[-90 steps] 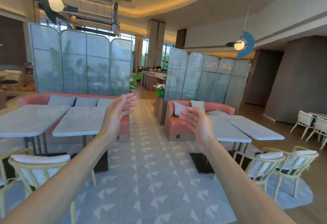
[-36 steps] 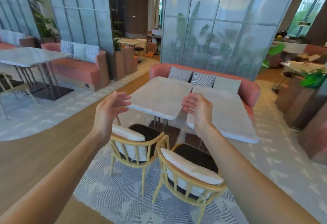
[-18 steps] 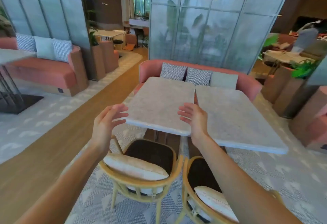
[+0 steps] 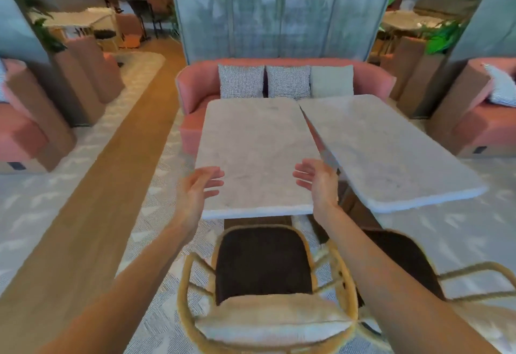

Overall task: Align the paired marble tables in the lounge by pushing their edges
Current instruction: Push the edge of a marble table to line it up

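Observation:
Two white marble tables stand side by side in front of a pink sofa. The left table point(image 4: 251, 141) sits square to me. The right table point(image 4: 382, 147) is skewed, so a wedge-shaped gap widens toward me between them. My left hand point(image 4: 198, 186) hovers open at the left table's near left corner. My right hand point(image 4: 318, 180) is open at that table's near right corner, beside the gap. Neither hand holds anything; whether they touch the marble I cannot tell.
A rattan chair point(image 4: 265, 278) with a dark seat stands right below me against the left table; a second chair point(image 4: 413, 264) is to its right. The pink sofa point(image 4: 284, 77) with three cushions backs the tables. A wooden floor strip point(image 4: 92, 211) runs on the left.
I have walked up from across the lounge to this pair of tables. Both hands have come forward and down to the left table's near corners.

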